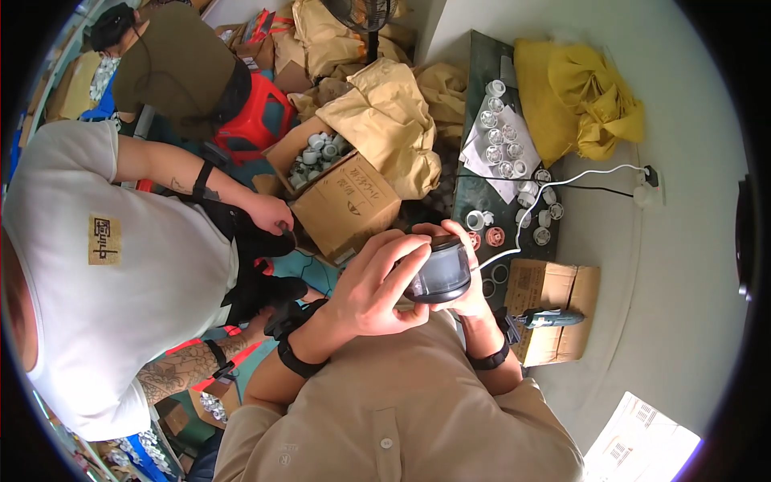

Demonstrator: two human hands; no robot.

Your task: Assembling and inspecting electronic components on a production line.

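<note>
Both of my hands are raised before my chest around a dark, round device (440, 271) with a smoky see-through side and a black base. My left hand (373, 281) wraps its left side, fingers bent over the top. On the other side, my right hand (468, 277) closes round it, with fingers partly hidden behind it. A white cable (536, 215) runs from a wall socket (650, 177) to beside my right hand; whether it joins the device is hidden.
A dark table (474, 104) holds several white round parts (495, 136) and pink ones (495, 236). A power screwdriver (554, 318) lies on a carton (542, 353). Left are an open box (345, 209) of parts, a person in white (120, 257) close by, and another person (181, 72) farther off.
</note>
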